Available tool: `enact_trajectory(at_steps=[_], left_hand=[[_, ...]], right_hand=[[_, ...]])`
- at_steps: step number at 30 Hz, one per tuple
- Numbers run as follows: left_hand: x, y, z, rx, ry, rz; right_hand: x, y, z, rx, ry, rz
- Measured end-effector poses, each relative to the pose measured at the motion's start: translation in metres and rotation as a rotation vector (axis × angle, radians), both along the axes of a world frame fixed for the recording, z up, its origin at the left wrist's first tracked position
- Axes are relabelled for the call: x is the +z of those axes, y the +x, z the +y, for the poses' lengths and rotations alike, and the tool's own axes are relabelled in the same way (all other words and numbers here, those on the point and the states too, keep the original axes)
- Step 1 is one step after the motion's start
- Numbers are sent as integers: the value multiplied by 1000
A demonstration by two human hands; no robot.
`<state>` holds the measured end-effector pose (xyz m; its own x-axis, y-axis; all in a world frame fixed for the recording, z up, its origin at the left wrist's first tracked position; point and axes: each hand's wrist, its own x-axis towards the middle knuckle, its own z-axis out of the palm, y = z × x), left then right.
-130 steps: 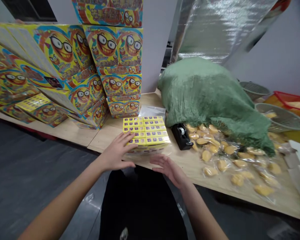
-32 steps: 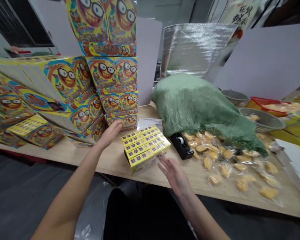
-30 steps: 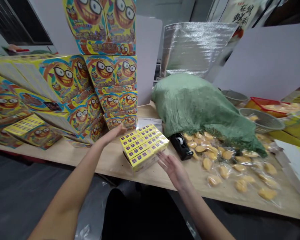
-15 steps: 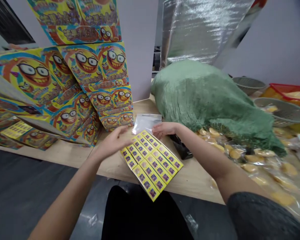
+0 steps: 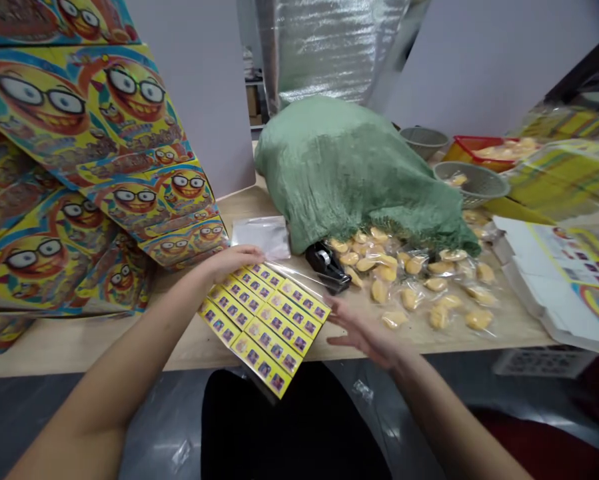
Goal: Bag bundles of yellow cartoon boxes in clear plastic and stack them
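A flat yellow pack [image 5: 272, 323], printed with rows of small pictures and covered in shiny clear film, lies tilted at the table's front edge, its near corner jutting out over the floor. My left hand [image 5: 236, 259] is closed at its far left corner, the fingertips together at the film; the thumb is hidden. Beside the right corner, my right hand [image 5: 366, 330] is slightly blurred, with fingers apart and nothing held. Beyond the pack are clear plastic sleeves [image 5: 262, 237] and a black tape dispenser [image 5: 328, 268].
Cartoon-face boxes [image 5: 134, 200] are stacked at the left. A green woven sack [image 5: 349, 173] spills wrapped yellow pieces [image 5: 379, 270] onto the wooden table [image 5: 179, 350]. Grey baskets [image 5: 472, 183], a red tray [image 5: 484, 153] and an unfolded printed carton [image 5: 554, 280] are at right.
The view has swung right, bringing the printed carton in. My left hand has closed at the pack's far corner. My right hand has moved from the far edge to the right corner.
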<state>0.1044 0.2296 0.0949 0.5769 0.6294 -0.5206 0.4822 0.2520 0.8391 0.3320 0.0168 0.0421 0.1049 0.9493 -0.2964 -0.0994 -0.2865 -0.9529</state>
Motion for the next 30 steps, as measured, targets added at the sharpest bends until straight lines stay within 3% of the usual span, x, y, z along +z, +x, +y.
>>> enact_trajectory(at_steps=[2, 4, 9, 12, 15, 17, 19, 23, 26, 30], left_hand=[[0, -1, -5, 24, 19, 10], [-1, -6, -11, 62, 36, 54], [4, -35, -36, 175, -22, -25], [15, -48, -51, 293, 194, -197], [13, -54, -61, 390, 622, -378], [-1, -58, -69, 391, 901, -461], [-24, -63, -79, 349, 1073, -468], [-63, -80, -113, 170, 1154, -301], [-67, -93, -137, 105, 1162, -200], [-53, -100, -149, 196, 1100, -191]], right_hand=[[-1, -25, -9, -63, -90, 152], [0, -44, -2, -131, -172, 236], [20, -57, 34, -115, -225, 156], [41, -49, 50, -91, 21, 10], [55, -36, 62, -47, 424, -245], [53, -28, 64, 31, 650, -391], [40, -23, 59, 120, 761, -462], [5, -18, 35, 219, 728, -482], [-3, -14, 19, 233, 648, -472], [8, -4, 19, 238, 579, -483]])
